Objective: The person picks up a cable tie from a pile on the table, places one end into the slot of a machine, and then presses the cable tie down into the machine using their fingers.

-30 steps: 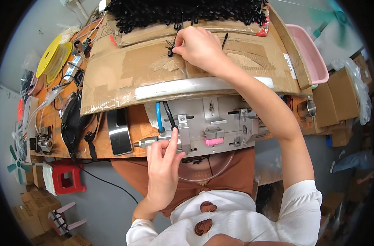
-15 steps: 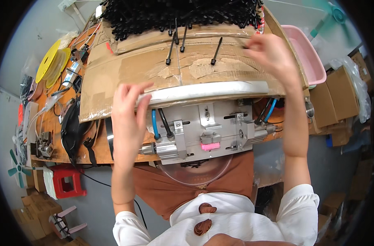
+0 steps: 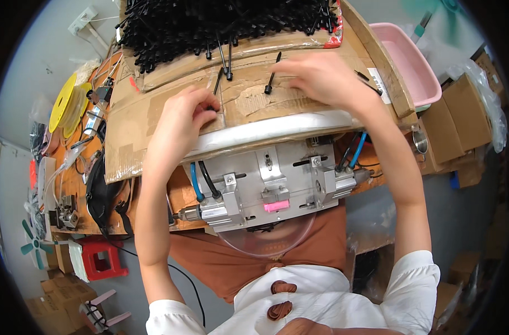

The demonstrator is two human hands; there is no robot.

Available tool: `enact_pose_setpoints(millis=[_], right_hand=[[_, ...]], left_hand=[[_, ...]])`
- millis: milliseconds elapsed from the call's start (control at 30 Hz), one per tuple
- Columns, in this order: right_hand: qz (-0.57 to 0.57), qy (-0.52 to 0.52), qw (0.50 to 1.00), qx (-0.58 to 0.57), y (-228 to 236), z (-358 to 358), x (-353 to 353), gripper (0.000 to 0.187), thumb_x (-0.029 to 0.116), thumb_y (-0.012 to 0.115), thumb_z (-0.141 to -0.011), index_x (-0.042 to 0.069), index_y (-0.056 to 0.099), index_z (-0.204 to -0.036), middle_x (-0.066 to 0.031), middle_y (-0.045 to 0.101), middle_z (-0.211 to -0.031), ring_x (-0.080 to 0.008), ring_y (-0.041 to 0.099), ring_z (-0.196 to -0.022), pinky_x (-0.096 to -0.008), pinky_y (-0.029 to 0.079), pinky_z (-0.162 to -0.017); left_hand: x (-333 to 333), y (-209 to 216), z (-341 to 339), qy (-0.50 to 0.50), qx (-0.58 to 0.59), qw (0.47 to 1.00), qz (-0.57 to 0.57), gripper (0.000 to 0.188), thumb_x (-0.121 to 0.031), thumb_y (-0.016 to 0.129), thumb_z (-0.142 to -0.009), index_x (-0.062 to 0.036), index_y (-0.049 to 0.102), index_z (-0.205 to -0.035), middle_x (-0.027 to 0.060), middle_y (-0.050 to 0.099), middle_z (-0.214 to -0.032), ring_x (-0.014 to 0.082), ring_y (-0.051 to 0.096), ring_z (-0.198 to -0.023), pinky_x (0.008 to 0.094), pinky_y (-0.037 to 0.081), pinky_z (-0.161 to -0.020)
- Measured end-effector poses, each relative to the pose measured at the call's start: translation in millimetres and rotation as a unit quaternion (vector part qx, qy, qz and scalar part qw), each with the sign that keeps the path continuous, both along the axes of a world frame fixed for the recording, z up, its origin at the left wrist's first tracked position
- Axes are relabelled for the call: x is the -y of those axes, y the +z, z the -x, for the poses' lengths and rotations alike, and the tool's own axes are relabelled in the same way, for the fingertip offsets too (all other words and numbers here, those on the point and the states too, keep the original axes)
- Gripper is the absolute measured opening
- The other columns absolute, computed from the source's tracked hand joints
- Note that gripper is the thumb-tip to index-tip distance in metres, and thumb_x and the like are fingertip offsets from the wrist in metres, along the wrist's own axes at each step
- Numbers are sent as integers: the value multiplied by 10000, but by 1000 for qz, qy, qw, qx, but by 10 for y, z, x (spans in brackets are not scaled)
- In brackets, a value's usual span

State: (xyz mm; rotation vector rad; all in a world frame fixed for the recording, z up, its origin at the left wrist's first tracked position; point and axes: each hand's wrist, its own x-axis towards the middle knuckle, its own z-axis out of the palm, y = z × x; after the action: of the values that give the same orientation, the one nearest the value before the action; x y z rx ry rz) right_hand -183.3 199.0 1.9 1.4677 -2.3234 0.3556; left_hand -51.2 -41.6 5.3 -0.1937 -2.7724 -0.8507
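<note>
On the person's lap, a clear bowl [image 3: 268,247] is sitting below the worktop's near edge, with some dark pieces showing at its far side. Along that near edge of the worktop [image 3: 179,181], a metal fixture [image 3: 249,167] is lying flat, carrying a pink block [image 3: 277,206] at its front and blue and black tubes at both ends.

Beyond it, a cardboard tray [image 3: 137,125] is spreading over the worktop, a white strip [image 3: 277,127] running along its near edge. Near the tray's left corner, the left hand [image 3: 183,114] is bending inward, palm down, its thumb and fingertips meeting around the near end of a black rod [image 3: 218,81]; whether they are gripping it, I cannot tell. That rod is pointing toward the far edge, leaning slightly right.

Right of the tray's middle, the right hand [image 3: 324,81] is reaching in from the right, fingers loosely apart, the foremost one just at a headed rod [image 3: 270,82]. This rod's long axis is running near to far, head toward the near edge and tip leaning right. Another rod [image 3: 369,82] is lying slantwise by the right edge.

At the far edge, the tray is holding a dense pile of black rods [image 3: 221,28]. Beside its right wall, a pink basin [image 3: 402,64] is standing.
</note>
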Motion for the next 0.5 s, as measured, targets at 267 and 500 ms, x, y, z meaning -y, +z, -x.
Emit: enact_pose_setpoints(millis=[267, 500], right_hand=[[40, 105, 991, 74, 43, -133, 113, 164, 66, 628, -835, 59, 669, -994, -120, 694, -861, -276, 661, -760, -349, 516, -643], [449, 19, 739, 502, 313, -584, -314, 231, 144, 507, -978, -52, 595, -1062, -155, 666, -826, -171, 638, -669, -265, 512, -546]], left_hand=[[-102, 10, -604, 37, -31, 998, -46, 189, 56, 634, -762, -5, 643, -940, 66, 567, -829, 152, 514, -704, 263, 442, -691], [-942, -681, -1532, 41, -86, 995, 18, 705, 76, 668, -735, 49, 404, -1388, 110, 542, -905, 234, 500, -812, 324, 446, -726]])
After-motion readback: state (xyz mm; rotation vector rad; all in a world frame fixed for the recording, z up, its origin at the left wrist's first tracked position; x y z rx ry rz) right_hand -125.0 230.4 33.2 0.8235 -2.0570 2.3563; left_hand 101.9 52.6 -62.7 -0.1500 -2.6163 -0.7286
